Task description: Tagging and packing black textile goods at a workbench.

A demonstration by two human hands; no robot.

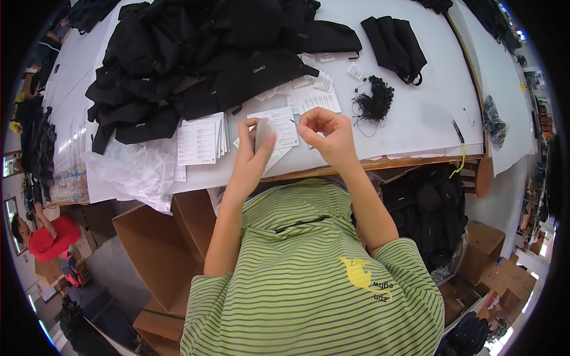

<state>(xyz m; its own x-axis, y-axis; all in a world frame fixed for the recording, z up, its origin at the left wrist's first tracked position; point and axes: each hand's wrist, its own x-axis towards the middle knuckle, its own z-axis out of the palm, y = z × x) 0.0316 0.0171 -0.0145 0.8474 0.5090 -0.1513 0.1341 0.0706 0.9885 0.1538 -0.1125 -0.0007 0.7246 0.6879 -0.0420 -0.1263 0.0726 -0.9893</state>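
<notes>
My left hand (252, 157) is closed around a small pale grey piece (263, 132), flat-looking and card-like, partly covered by the thumb. To its right, my right hand (328, 137) has thumb and forefinger pinched together. A tiny dark sliver (293, 122) shows beside those fingertips; whatever they grip is too small to make out. Under and behind both hands lie white printed cards (286, 126), with a stack of similar cards (199, 142) to the left. Further right sits a tangled bunch of thin black cords (374, 99).
Black fabric goods (196, 53) are heaped across the back left of the white table (439, 113), with folded black pieces (394, 48) at the back right. Clear plastic bags (136, 172) hang over the front edge. Below stands an open cardboard box (157, 249). Another person (53, 237) is far left.
</notes>
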